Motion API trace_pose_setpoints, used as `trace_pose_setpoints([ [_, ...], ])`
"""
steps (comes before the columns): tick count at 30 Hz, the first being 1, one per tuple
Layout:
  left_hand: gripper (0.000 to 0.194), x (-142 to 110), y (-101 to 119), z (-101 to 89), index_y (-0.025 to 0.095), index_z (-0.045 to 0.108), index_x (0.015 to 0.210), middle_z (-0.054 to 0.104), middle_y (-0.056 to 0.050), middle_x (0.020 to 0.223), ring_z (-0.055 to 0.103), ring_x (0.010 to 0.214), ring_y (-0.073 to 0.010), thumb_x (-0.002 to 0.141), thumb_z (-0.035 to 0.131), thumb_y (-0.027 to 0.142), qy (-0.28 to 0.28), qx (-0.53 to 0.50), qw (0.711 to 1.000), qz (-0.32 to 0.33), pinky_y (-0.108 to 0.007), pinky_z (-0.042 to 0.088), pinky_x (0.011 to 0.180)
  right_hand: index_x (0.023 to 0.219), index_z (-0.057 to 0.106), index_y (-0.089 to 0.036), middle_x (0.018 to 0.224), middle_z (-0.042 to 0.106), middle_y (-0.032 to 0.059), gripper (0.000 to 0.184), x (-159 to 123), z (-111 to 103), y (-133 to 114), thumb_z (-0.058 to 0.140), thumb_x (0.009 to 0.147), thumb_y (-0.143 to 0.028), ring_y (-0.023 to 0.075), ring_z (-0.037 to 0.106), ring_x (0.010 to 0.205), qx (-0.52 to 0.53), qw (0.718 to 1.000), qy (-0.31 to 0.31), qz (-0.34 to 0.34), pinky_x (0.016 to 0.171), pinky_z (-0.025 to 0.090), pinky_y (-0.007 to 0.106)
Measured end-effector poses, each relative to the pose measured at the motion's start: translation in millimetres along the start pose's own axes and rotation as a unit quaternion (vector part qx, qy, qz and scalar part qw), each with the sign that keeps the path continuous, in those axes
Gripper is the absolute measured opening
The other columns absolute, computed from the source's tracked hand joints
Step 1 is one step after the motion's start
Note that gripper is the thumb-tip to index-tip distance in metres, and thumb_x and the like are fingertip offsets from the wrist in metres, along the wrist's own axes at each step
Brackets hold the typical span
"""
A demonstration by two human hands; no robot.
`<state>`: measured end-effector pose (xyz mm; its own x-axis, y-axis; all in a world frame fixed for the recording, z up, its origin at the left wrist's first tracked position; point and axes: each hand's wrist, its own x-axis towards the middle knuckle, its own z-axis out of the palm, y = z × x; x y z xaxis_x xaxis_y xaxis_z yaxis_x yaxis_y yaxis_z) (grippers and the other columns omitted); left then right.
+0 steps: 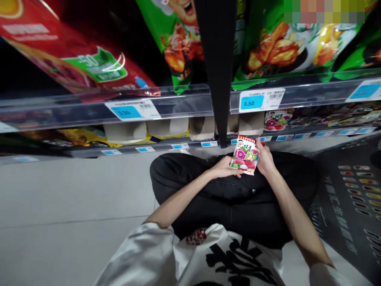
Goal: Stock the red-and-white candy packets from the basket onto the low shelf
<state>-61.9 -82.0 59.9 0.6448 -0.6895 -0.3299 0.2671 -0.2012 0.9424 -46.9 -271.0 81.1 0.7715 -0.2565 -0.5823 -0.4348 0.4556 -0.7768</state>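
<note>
Between my two hands is a small bag of gummy candy (pixel 245 155), white and pink with a red striped top edge, its printed front facing up. My left hand (pixel 224 167) grips its lower left side, the fingers partly beneath it. Around the right edge closes my right hand (pixel 264 157), thumb near the top corner. The bag is held above my black trousers (pixel 202 194). A similar candy bag (pixel 276 120) sits on the low shelf just beyond my right hand.
A grey shopping basket (pixel 342 206) stands at my right. Ahead, a black post (pixel 216 71) divides shelves with price tags. Large red (pixel 89 51) and green snack bags (pixel 276 47) fill the upper shelf; open cardboard boxes (pixel 169 126) line the lower one.
</note>
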Motion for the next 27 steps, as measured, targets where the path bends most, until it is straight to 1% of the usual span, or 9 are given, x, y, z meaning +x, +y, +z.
trace_pose_setpoints([
  [4, 0.037, 1.6, -4.8, 1.2, 0.01, 0.077, 0.098, 0.08, -0.011, 0.083, 0.078, 0.078, -0.0229, 0.08, 0.081, 0.043, 0.011, -0.004, 1.0, 0.016, -0.028, 0.059, 0.072, 0.081, 0.062, -0.022, 0.083, 0.079, 0.0084, 0.05, -0.9, 0.3, -4.0, 0.083, 0.07, -0.066, 0.0308, 0.078, 0.089, -0.022, 0.999, -0.034, -0.017, 0.08, 0.065, 0.042],
  [7, 0.041, 5.6, -10.0, 3.8, 0.01, 0.075, 0.1, 0.079, -0.011, 0.08, 0.076, 0.071, -0.0204, 0.079, 0.082, 0.044, 0.045, -0.033, 0.998, 0.023, -0.025, 0.057, 0.065, 0.088, 0.069, -0.02, 0.092, 0.08, 0.009, 0.047, -4.3, 1.9, -8.5, 0.084, 0.07, -0.061, 0.0316, 0.077, 0.097, -0.029, 0.997, -0.07, -0.015, 0.084, 0.065, 0.043],
  [11, 0.047, 10.5, -10.7, 3.2, 0.008, 0.072, 0.106, 0.077, -0.012, 0.082, 0.074, 0.068, -0.0191, 0.079, 0.082, 0.045, 0.09, -0.095, 0.991, 0.037, -0.025, 0.055, 0.061, 0.1, 0.075, -0.018, 0.1, 0.08, 0.0094, 0.046, -6.0, 2.3, -7.3, 0.087, 0.069, -0.051, 0.0308, 0.077, 0.098, -0.052, 0.992, -0.115, -0.013, 0.085, 0.064, 0.043],
  [16, 0.047, 12.3, -5.0, -0.7, 0.008, 0.069, 0.111, 0.077, -0.014, 0.094, 0.072, 0.066, -0.0158, 0.079, 0.083, 0.04, 0.147, -0.133, 0.98, 0.025, -0.025, 0.054, 0.06, 0.102, 0.075, -0.018, 0.1, 0.08, 0.0078, 0.045, 0.6, -2.3, 1.7, 0.083, 0.075, -0.053, 0.0254, 0.077, 0.089, -0.127, 0.984, -0.114, -0.047, 0.076, 0.064, 0.037],
  [19, 0.04, 12.8, -4.5, -2.3, 0.009, 0.068, 0.111, 0.077, -0.014, 0.096, 0.071, 0.065, -0.0139, 0.083, 0.08, 0.035, 0.168, -0.15, 0.974, 0.033, -0.023, 0.053, 0.059, 0.106, 0.073, -0.02, 0.098, 0.079, 0.0059, 0.047, 0.8, -3.3, 4.8, 0.081, 0.077, -0.056, 0.02, 0.073, 0.073, -0.191, 0.968, -0.135, -0.089, 0.062, 0.059, 0.031],
  [21, 0.035, 12.9, -5.4, -3.0, 0.009, 0.067, 0.108, 0.077, -0.013, 0.094, 0.07, 0.064, -0.013, 0.085, 0.077, 0.033, 0.177, -0.15, 0.971, 0.049, -0.022, 0.052, 0.058, 0.106, 0.071, -0.021, 0.087, 0.078, 0.0041, 0.047, -2.3, -2.8, 6.4, 0.082, 0.075, -0.055, 0.0171, 0.068, 0.06, -0.242, 0.95, -0.153, -0.124, 0.055, 0.054, 0.029],
  [23, 0.031, 12.5, -5.9, -3.3, 0.009, 0.067, 0.105, 0.076, -0.011, 0.09, 0.069, 0.063, -0.0119, 0.085, 0.077, 0.031, 0.191, -0.138, 0.97, 0.066, -0.021, 0.051, 0.058, 0.103, 0.071, -0.021, 0.078, 0.076, 0.0025, 0.044, -6.8, -1.7, 7.8, 0.084, 0.074, -0.052, 0.0168, 0.064, 0.057, -0.289, 0.932, -0.146, -0.163, 0.059, 0.054, 0.03],
  [24, 0.03, 12.1, -5.6, -3.1, 0.009, 0.067, 0.104, 0.076, -0.009, 0.088, 0.068, 0.062, -0.0114, 0.084, 0.077, 0.03, 0.197, -0.128, 0.969, 0.072, -0.021, 0.051, 0.059, 0.102, 0.072, -0.021, 0.079, 0.076, 0.0028, 0.042, -9.0, -1.0, 8.3, 0.084, 0.075, -0.051, 0.018, 0.066, 0.062, -0.308, 0.923, -0.135, -0.187, 0.066, 0.055, 0.031],
  [27, 0.033, 9.6, -1.5, -2.4, 0.01, 0.066, 0.105, 0.075, -0.008, 0.087, 0.067, 0.061, -0.0114, 0.082, 0.079, 0.03, 0.198, -0.115, 0.97, 0.083, -0.022, 0.053, 0.06, 0.108, 0.071, -0.022, 0.102, 0.078, 0.0059, 0.041, -14.1, 0.8, 8.5, 0.08, 0.079, -0.05, 0.0234, 0.071, 0.092, -0.329, 0.904, -0.11, -0.248, 0.09, 0.054, 0.036],
])
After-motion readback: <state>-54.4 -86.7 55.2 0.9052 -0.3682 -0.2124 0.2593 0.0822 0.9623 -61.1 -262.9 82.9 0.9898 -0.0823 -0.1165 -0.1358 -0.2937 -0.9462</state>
